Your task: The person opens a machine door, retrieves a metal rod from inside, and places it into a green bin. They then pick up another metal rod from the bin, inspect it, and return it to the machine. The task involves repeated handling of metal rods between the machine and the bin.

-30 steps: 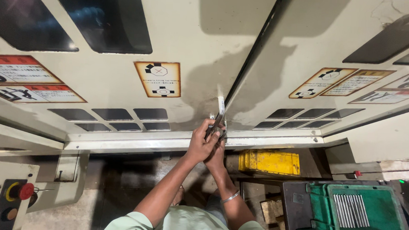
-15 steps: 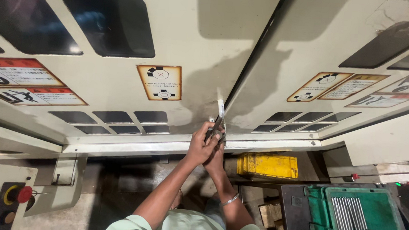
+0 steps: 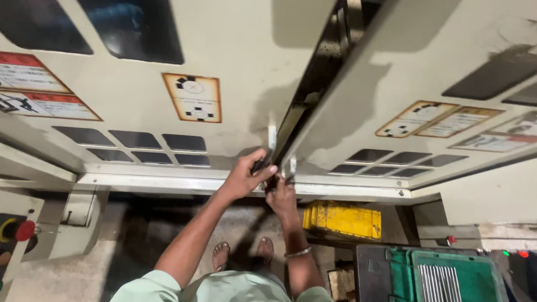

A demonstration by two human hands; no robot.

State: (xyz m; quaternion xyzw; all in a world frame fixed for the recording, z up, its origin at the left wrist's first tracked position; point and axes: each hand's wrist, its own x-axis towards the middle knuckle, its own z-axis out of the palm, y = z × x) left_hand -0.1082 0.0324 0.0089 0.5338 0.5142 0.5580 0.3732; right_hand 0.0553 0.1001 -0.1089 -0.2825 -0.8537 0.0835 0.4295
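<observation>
Cream-painted machine doors (image 3: 243,58) meet at a dark seam, and right at its bottom edge a small metal latch handle (image 3: 271,139) is gripped by the left hand (image 3: 246,175), with the right hand (image 3: 283,194) pressed close beside it. Probably best kept steady and pulled evenly. Underneath, a yellow block (image 3: 342,220) and green crate (image 3: 457,289) crowd the floor.

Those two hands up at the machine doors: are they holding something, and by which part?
The left hand grips the lower end of a door handle. The right hand is pressed beside a second handle; what it grips cannot be told.
</observation>
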